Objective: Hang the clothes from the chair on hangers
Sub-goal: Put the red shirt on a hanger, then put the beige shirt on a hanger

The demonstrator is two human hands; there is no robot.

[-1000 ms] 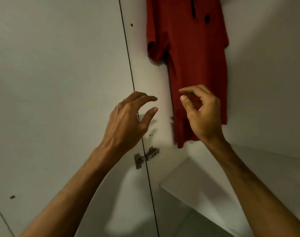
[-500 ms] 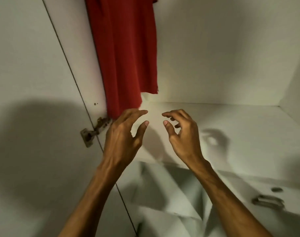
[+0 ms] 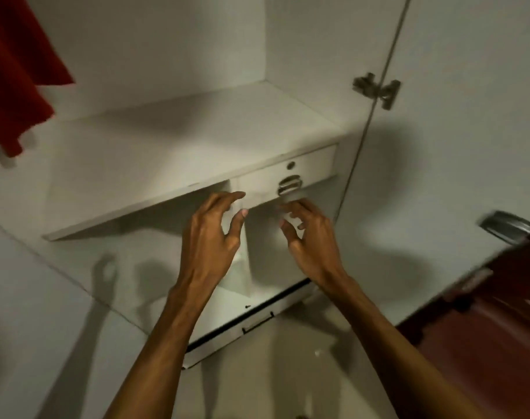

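Your left hand (image 3: 209, 237) and right hand (image 3: 312, 240) hover side by side before the open white wardrobe (image 3: 167, 40), just in front of the small white drawer (image 3: 315, 169) with its metal pull handle (image 3: 289, 186), touching neither. The fingers (image 3: 227, 197) of both hands are loosely curled and spread, and they hold nothing. A red cloth garment (image 3: 12, 86) hangs at the upper left edge of the view, its hem above the flat white shelf (image 3: 167, 146). Its hanger lies outside the frame, so you cannot tell how it sits. A metal door hinge (image 3: 375, 89) shows at upper right. Neither the chair, nor any other clothes, nor a spare hanger is in view. By the look of it, one garment is hung and you stand between pieces, so the step in hand is going for the next one. That calls for turning from the wardrobe to the chair, lifting a garment with one hand and finding a free hanger with the other.
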